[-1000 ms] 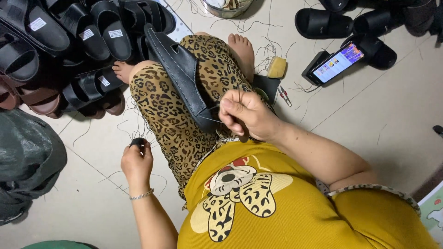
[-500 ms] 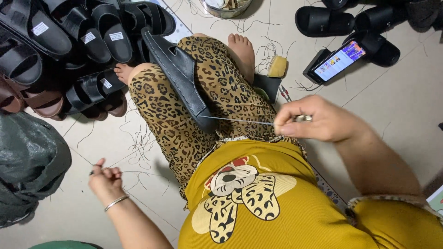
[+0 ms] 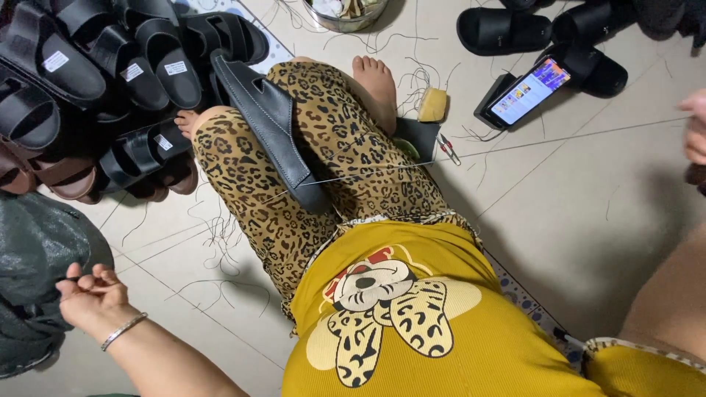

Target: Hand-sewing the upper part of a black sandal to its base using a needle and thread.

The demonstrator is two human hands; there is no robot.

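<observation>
A stitch was being drawn tight through the black sandal [image 3: 272,125] lying across the person's lap. Thread [image 3: 368,170] ran taut from its sole out to both sides. The left hand [image 3: 92,294] was closed, fingers pinched together on what seemed one thread end, out by the dark bag [image 3: 37,250]. The right hand [image 3: 695,132] sat at the frame's edge, mostly cut off; I could not tell its grip. Next, judging by this, the pull would need even tension both ways.
</observation>
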